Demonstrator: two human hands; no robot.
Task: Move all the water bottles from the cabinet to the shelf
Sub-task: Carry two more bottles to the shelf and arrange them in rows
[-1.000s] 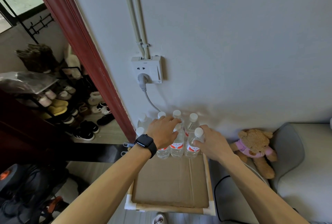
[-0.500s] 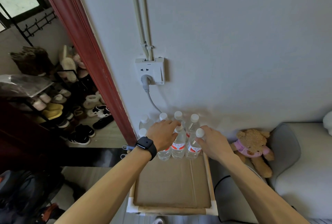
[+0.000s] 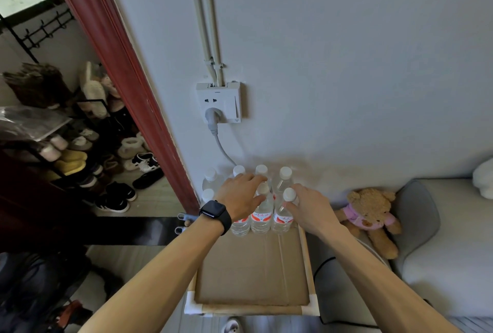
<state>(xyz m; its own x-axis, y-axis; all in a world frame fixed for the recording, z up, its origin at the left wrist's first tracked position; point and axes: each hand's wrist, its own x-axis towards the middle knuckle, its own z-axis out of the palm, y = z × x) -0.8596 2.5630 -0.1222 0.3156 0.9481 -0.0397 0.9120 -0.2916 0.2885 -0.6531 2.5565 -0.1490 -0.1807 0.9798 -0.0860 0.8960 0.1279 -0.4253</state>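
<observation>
Several clear water bottles (image 3: pixel 262 215) with white caps and red labels stand in two rows at the far end of a cardboard-topped shelf (image 3: pixel 253 274), against the wall. My left hand (image 3: pixel 241 196), with a black watch on its wrist, lies over the front-left bottles, its fingers curled around one of them. My right hand (image 3: pixel 310 208) grips the front-right bottle (image 3: pixel 283 219) just below its cap. The bottles all stand upright on the shelf.
A wall socket (image 3: pixel 218 103) with a grey plug and cable hangs above the bottles. A red door frame (image 3: pixel 128 79) and a shoe rack (image 3: pixel 66 146) are to the left. A teddy bear (image 3: pixel 370 218) sits on a grey sofa (image 3: pixel 440 239) at the right.
The camera has tilted slightly, so the scene sits a little higher. Both hands stay on the front bottles with hardly any movement.
</observation>
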